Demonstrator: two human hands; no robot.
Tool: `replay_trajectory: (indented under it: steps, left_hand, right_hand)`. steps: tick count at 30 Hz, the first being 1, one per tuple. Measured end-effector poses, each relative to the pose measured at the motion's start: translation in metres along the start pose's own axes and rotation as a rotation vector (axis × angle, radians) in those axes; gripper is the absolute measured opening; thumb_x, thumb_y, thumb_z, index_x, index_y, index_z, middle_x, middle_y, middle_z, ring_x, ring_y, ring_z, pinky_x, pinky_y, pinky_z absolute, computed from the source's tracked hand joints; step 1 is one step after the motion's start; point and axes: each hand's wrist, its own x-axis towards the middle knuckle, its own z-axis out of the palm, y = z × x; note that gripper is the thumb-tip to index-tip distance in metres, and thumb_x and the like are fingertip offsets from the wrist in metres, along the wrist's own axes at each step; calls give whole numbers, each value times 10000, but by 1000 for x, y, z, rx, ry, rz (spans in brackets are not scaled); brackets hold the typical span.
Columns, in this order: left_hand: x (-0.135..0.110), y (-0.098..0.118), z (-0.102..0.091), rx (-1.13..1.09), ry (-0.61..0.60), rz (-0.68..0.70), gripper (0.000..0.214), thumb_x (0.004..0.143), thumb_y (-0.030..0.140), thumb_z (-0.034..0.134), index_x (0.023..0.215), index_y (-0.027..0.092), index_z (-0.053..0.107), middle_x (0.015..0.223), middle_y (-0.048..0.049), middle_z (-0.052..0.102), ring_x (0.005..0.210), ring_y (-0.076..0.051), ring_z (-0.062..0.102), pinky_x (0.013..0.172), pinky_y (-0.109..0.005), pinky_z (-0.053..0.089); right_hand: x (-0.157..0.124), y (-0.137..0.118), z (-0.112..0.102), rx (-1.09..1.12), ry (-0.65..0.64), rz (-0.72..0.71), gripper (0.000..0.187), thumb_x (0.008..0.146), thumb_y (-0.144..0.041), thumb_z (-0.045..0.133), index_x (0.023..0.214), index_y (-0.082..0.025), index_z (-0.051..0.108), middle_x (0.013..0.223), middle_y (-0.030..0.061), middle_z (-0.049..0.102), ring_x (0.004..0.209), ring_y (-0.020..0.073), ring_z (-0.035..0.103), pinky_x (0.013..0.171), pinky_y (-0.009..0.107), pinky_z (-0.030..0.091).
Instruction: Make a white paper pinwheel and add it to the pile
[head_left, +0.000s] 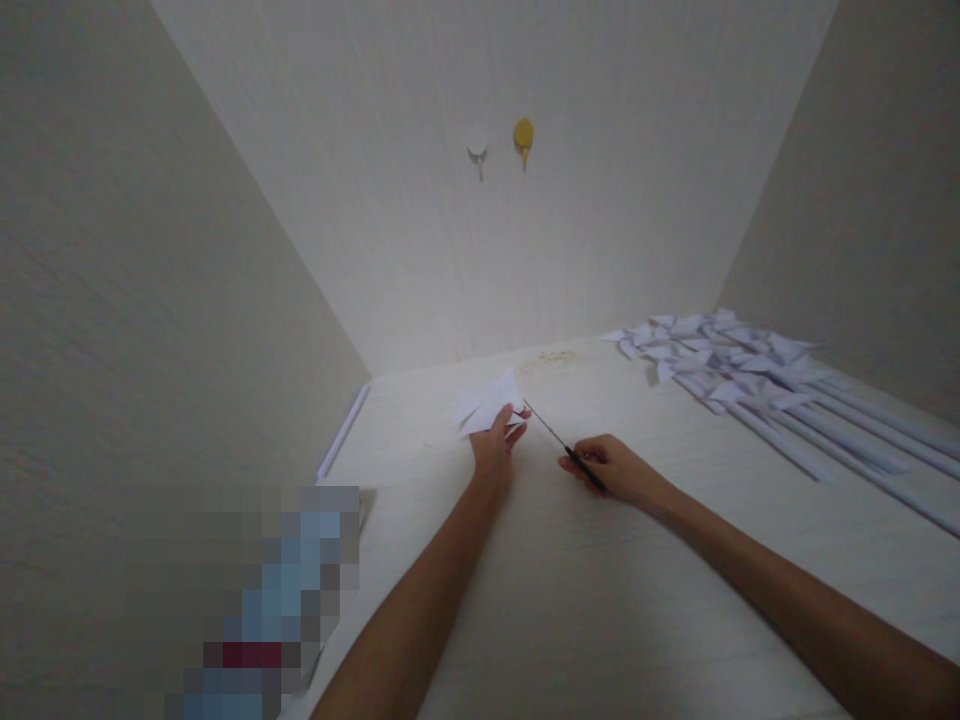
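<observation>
The fingers (504, 416) of my left hand (489, 458) are clamping a folded white paper (487, 402), thumb on top, while those of my right hand (616, 470) are closing around the black handle of a slim tool (586, 470). From where I am watching, the paper is sitting above the middle of the worktop (540, 570), with one sharp corner pointing away from me and loose, slit flaps spreading to the left; it is showing about as broad as deep, so I am not picking out a clear long axis. The tool's long axis is slanting from near right to far left, its thin tip pointing at the paper's right edge, and I cannot tell whether they are touching. My left fingers are covering the paper's near right edge, and my right hand is hiding part of the handle. Well off to the right, a cluster of white paper pinwheels (757, 392) is lying overlapped, heads toward the far side, sticks running toward the near right. A white rod (343, 432) is lying along the left edge. Beyond, a white hook (478, 146) and a yellow hook (523, 132) are hanging on the wall (420, 250), and a blurred patch is masking the lower left.
</observation>
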Motion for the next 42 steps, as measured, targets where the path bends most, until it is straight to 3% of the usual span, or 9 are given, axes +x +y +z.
replay_trajectory:
  steps: [14,42]
  left_hand:
    - [0,3,3,-41,66,-22,132,632,126,587,754,103,543,586,-9,618,506,-99,598,467,-168,459]
    - [-1,1,2,-15,30,-43,147,639,139,593,778,113,553,593,2,621,524,-99,601,485,-176,453]
  right_hand:
    - [-3,-2,0,-108,-37,19,407,657,-510,516,445,-184,395,356,-44,399,356,78,348,371,212,235]
    - [-2,-1,1,-116,-26,35,396,658,-502,519,464,-185,384,380,-45,382,367,76,337,361,204,222]
